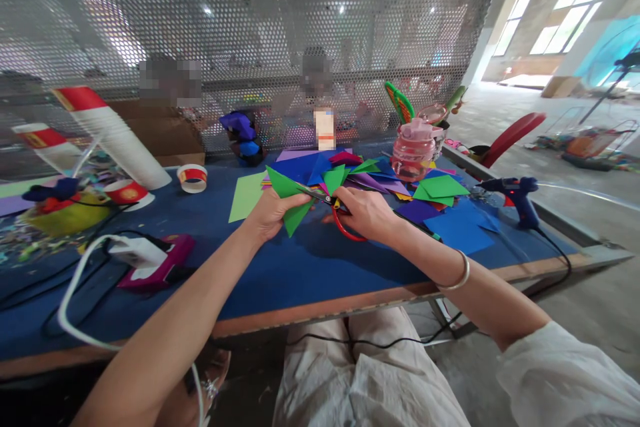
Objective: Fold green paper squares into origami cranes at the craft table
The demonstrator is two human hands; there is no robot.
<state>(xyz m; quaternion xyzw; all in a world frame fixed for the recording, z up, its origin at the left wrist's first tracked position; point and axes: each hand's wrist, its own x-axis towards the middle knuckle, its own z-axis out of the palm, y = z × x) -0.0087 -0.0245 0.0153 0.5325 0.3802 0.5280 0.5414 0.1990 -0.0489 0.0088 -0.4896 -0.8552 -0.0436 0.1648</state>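
Note:
My left hand (273,213) pinches a folded sheet of green paper (296,219) over the blue table. A pair of scissors (345,232) with red handles is in my right hand (367,213), its blades pointing left across the green paper. Just behind my hands lies a heap of coloured paper, with a smaller green piece (335,177) and a purple piece (383,183) in it. A light green sheet (245,197) lies left of the heap. The fingers of my right hand partly hide the scissor handles.
To the right are a blue glue gun (523,200) with a cable, a pink jug (414,150) and blue sheets (460,230). On the left stand stacked paper cups (120,140), a purple power strip (170,260) and a yellow bowl (67,217). A perforated metal screen (270,33) rises behind.

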